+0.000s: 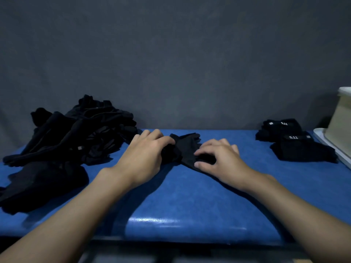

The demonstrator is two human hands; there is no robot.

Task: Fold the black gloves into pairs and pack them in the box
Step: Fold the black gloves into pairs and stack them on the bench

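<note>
Lying between my two grips, the black glove (187,147) sits on the worktop (190,196), toward its far edge. My left grip (146,156) covers the glove's left end, fingers curled down over fabric bunched there. My right grip (220,158) holds the near right end, thumb and bent fingertips pinching a fold of cloth between them. The glove is soft, matte and thin, creased through the middle, with its stubby finger ends pointing away from me toward the wall. Whether it is one layer or two stacked I cannot tell, it is so dark.

The worktop is smooth blue padding with a glossy sheen along its rounded near edge. To my left a loose pile of gloves (76,133) sprawls, limp and tangled, with a small pale tag showing here and there. To my right, well apart from my grips, folded pairs (296,143) lie as neat flat bundles, white "5.11" labels on their cuffs. Just beyond them at the right edge stands the box (341,118), pale with hard straight walls, resting on a white tray (322,137). A grey wall (171,63) backs everything.
</note>
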